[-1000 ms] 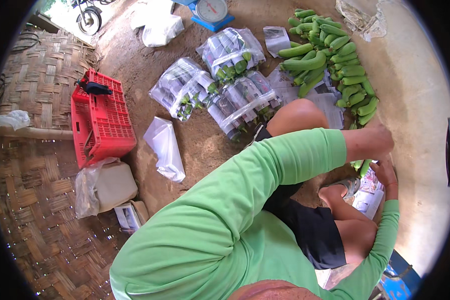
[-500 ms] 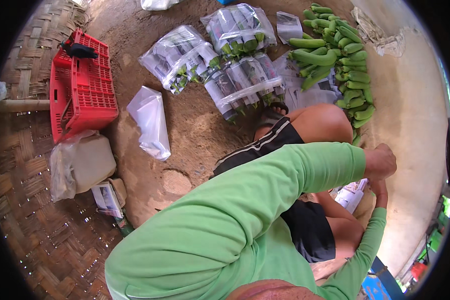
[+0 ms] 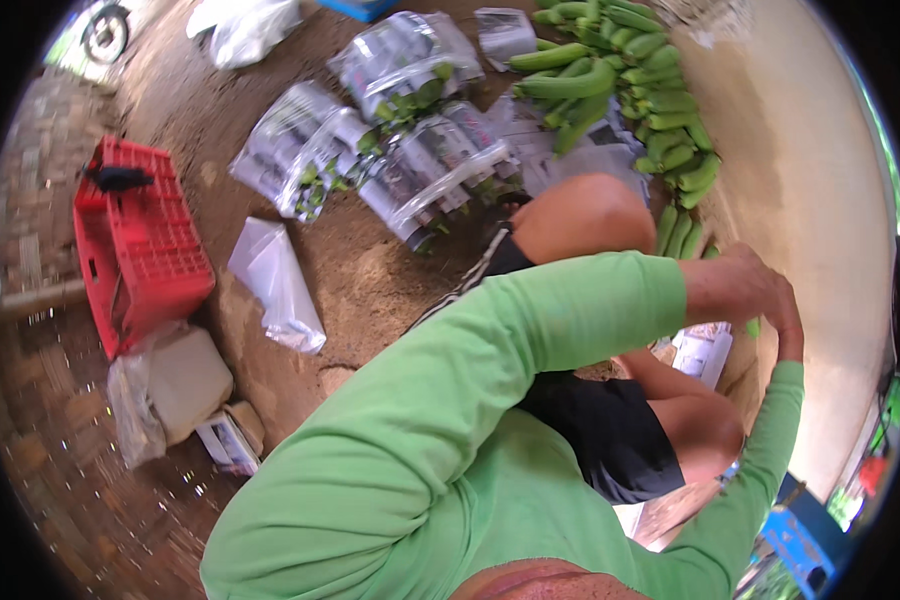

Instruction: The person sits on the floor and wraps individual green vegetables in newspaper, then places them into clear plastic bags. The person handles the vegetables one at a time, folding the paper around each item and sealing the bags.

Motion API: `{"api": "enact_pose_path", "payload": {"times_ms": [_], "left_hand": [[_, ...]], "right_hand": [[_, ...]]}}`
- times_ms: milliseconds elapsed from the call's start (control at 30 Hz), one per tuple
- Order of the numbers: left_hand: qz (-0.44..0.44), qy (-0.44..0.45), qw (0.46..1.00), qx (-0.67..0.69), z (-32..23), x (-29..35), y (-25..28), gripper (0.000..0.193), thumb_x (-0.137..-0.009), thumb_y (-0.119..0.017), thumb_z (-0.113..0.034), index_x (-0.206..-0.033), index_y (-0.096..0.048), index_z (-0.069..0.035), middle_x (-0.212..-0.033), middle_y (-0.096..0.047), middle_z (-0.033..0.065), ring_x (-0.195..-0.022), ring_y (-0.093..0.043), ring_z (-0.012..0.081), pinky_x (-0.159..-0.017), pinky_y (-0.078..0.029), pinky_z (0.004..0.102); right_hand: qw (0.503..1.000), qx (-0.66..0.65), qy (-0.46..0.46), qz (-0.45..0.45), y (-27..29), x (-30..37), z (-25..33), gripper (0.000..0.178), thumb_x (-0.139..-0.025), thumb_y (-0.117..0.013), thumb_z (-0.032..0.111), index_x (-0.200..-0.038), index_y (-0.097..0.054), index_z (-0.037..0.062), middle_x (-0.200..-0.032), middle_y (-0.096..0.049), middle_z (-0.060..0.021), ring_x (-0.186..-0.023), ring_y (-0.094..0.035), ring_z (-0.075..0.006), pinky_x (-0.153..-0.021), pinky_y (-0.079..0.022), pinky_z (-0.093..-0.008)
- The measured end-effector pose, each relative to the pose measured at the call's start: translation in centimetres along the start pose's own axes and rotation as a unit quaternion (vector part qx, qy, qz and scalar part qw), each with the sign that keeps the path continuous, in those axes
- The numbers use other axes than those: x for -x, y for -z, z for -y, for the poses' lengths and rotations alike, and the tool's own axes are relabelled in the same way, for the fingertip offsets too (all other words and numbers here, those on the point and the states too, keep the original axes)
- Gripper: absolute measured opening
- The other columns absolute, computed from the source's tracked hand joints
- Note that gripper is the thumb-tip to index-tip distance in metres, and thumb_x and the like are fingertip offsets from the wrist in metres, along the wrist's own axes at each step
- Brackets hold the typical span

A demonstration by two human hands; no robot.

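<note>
Green sleeves [image 3: 450, 400] reach to the right, left hand [image 3: 734, 284] and right hand [image 3: 786, 304] meeting beside the pale wall [image 3: 825, 200], fingers mostly hidden, so can't tell if either is spread, closed or gripping something. Long green vegetables [image 3: 679, 233] lie just beside the left hand, a bigger green pile [image 3: 668, 105] farther up along the wall, printed paper [image 3: 703, 350] just below the hands. Clear-bagged bundles [image 3: 440, 165] of paper-wrapped vegetables rest on brown floor [image 3: 375, 285], with white plastic sheet [image 3: 278, 285] and red crate [image 3: 160, 240] off left.
</note>
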State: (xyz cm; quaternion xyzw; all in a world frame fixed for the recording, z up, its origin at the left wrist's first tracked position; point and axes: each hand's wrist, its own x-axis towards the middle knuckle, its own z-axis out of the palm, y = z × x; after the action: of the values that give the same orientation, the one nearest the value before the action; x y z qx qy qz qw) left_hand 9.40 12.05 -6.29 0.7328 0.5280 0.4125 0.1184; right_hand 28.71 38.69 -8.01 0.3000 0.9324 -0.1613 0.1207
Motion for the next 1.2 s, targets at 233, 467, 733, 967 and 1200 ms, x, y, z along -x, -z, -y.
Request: {"api": "enact_pose_path", "payload": {"times_ms": [233,467,733,967,1200], "left_hand": [[0.161,0.057,0.983,-0.068,-0.3,0.0,0.8,0.021,-0.087,-0.072,-0.015,-0.105,-0.080,-0.007,-0.097,-0.078,0.0164,-0.094,-0.077,0.0347,-0.076,-0.060,0.0465],[0.283,0.073,0.951,-0.096,-0.3,3.5,1.8,0.022,-0.085,-0.080,-0.023,-0.092,-0.073,-0.004,-0.088,-0.075,0.0166,-0.088,-0.075,0.0383,-0.073,-0.057,0.0499],[0.463,0.055,0.880,-0.094,-1.1,6.8,0.1,0.030,-0.086,-0.081,-0.026,-0.104,-0.068,-0.006,-0.095,-0.072,0.0129,-0.096,-0.072,0.0340,-0.081,-0.053,0.0474],[0.408,0.046,0.908,-0.086,-0.9,7.0,0.7,0.030,-0.088,-0.079,-0.023,-0.106,-0.061,-0.008,-0.096,-0.066,0.0097,-0.096,-0.068,0.0324,-0.084,-0.049,0.0448],[0.391,0.035,0.917,-0.070,-1.9,5.7,2.2,0.027,-0.092,-0.075,-0.020,-0.109,-0.059,-0.007,-0.094,-0.063,0.0098,-0.095,-0.066,0.0314,-0.083,-0.048,0.0454]], "right_hand": [[0.998,-0.004,-0.041,0.039,-7.8,-0.5,-5.7,0.047,-0.089,-0.076,0.034,-0.118,-0.073,-0.0039,-0.116,-0.072,-0.0298,-0.108,-0.070,-0.0448,-0.094,-0.055,-0.0474],[0.998,0.048,-0.036,0.025,-7.5,-1.0,-4.3,0.045,-0.093,-0.074,0.034,-0.123,-0.073,0.0000,-0.121,-0.072,-0.0258,-0.115,-0.068,-0.0437,-0.102,-0.053,-0.0488],[0.998,0.059,-0.023,-0.027,-7.4,-3.0,-6.7,0.040,-0.095,-0.070,0.027,-0.125,-0.071,0.0011,-0.122,-0.071,-0.0260,-0.115,-0.067,-0.0444,-0.102,-0.053,-0.0505],[0.998,0.032,-0.038,-0.047,-9.0,-2.6,-7.1,0.034,-0.096,-0.065,0.023,-0.123,-0.071,0.0020,-0.119,-0.073,-0.0234,-0.113,-0.068,-0.0426,-0.100,-0.053,-0.0491],[0.992,-0.077,-0.098,0.022,-12.4,-1.3,-6.9,0.032,-0.093,-0.065,0.023,-0.115,-0.076,0.0037,-0.113,-0.076,-0.0227,-0.109,-0.071,-0.0414,-0.097,-0.055,-0.0465]]}}
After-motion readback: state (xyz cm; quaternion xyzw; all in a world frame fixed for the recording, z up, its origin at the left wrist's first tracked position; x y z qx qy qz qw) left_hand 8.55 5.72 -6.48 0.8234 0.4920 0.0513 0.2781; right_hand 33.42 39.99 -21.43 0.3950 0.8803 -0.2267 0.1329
